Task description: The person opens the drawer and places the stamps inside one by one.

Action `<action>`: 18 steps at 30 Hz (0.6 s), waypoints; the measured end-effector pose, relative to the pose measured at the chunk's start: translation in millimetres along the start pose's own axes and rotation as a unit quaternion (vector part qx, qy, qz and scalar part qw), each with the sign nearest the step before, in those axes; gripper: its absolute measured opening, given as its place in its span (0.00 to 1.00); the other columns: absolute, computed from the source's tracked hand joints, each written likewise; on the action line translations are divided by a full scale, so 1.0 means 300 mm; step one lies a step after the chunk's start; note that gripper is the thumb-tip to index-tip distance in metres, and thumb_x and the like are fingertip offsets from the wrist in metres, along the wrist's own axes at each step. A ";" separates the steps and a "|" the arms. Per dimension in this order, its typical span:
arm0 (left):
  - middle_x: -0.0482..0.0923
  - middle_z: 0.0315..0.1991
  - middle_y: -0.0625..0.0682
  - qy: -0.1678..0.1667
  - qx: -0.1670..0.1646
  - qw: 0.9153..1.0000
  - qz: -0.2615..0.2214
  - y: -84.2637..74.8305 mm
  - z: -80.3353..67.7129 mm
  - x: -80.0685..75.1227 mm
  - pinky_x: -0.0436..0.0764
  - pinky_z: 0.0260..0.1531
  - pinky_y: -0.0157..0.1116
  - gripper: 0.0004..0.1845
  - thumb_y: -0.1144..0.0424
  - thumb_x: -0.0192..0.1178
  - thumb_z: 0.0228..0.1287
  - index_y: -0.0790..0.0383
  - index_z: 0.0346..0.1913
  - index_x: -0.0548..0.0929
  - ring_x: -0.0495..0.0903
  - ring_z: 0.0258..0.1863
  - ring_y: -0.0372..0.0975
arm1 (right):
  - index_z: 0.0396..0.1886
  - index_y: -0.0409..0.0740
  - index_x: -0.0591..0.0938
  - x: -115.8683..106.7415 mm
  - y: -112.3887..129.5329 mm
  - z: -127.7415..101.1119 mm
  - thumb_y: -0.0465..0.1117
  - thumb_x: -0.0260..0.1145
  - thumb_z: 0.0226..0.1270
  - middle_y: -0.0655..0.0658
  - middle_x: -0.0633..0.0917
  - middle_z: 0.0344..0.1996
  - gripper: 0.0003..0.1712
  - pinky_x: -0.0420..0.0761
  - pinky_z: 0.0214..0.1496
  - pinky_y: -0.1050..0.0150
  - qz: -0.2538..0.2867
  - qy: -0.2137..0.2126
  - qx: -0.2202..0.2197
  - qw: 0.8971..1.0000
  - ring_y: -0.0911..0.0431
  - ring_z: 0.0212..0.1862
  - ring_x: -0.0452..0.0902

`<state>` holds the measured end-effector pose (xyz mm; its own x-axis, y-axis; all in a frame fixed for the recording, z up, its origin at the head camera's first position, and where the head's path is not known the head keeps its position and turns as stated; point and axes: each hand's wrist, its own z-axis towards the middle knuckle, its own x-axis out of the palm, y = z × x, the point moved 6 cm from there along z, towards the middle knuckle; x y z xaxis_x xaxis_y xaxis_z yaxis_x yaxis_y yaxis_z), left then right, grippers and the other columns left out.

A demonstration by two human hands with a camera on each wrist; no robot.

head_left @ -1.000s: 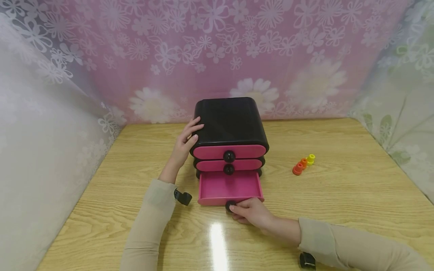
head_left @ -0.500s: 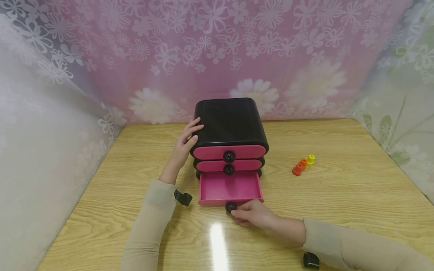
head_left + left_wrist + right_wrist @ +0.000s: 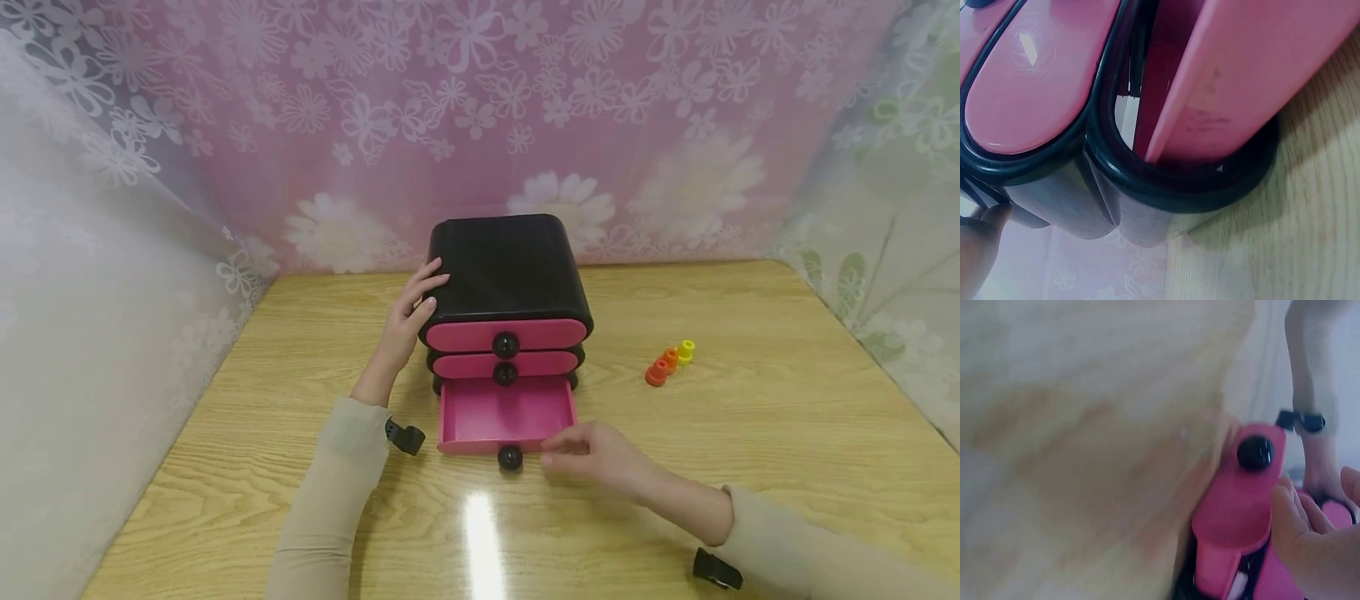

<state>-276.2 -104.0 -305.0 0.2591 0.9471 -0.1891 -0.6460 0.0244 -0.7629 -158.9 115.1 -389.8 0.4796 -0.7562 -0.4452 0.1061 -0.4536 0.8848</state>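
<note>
While the left hand (image 3: 408, 321) rests flat against the cabinet (image 3: 506, 271), the right hand (image 3: 600, 457) hovers relaxed – empty – beside its open bottom drawer (image 3: 504, 414).

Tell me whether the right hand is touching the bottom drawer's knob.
Apart. In the head view the right hand sits to the right of the knob, with a strip of table visible between the fingertips and the knob.

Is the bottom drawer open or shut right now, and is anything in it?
Open. The bottom drawer is pulled out in front of the black cabinet, its pink floor bare. The two drawers above sit flush.
</note>
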 end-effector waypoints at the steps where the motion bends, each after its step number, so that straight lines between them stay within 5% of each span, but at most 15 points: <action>1: 0.51 0.63 0.68 0.000 0.000 1.000 0.001 0.000 0.000 0.000 0.44 0.60 0.52 0.20 0.73 0.41 0.61 0.82 0.54 0.65 0.41 0.67 0.43 | 0.43 0.31 0.80 -0.015 0.004 -0.001 0.46 0.64 0.56 0.43 0.82 0.38 0.22 0.75 0.41 0.63 -0.006 -0.009 -0.004 1.000 0.51 0.43 0.76; 13: 0.53 0.64 0.64 -0.001 -0.001 1.000 -0.004 0.041 -0.001 -0.010 0.44 0.61 0.49 0.19 0.75 0.41 0.61 0.79 0.55 0.66 0.42 0.67 0.40 | 0.46 0.29 0.77 -0.198 -0.014 -0.012 0.42 0.63 0.56 0.39 0.81 0.40 0.23 0.76 0.39 0.63 -0.064 -0.121 -0.008 0.991 0.51 0.41 0.77; 18: 0.55 0.65 0.58 -0.007 0.002 1.000 -0.009 0.097 0.000 -0.025 0.43 0.60 0.50 0.25 0.57 0.47 0.64 0.75 0.56 0.68 0.43 0.66 0.38 | 0.46 0.29 0.77 -0.274 -0.043 -0.010 0.43 0.64 0.56 0.38 0.82 0.39 0.23 0.77 0.38 0.63 -0.090 -0.168 -0.008 0.982 0.49 0.42 0.77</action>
<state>-296.9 -110.4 -325.8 0.2604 0.9509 -0.1675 -0.6451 0.0423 -0.7629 -196.9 184.6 -364.1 0.1373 -0.7789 -0.6119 0.1771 -0.5885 0.7889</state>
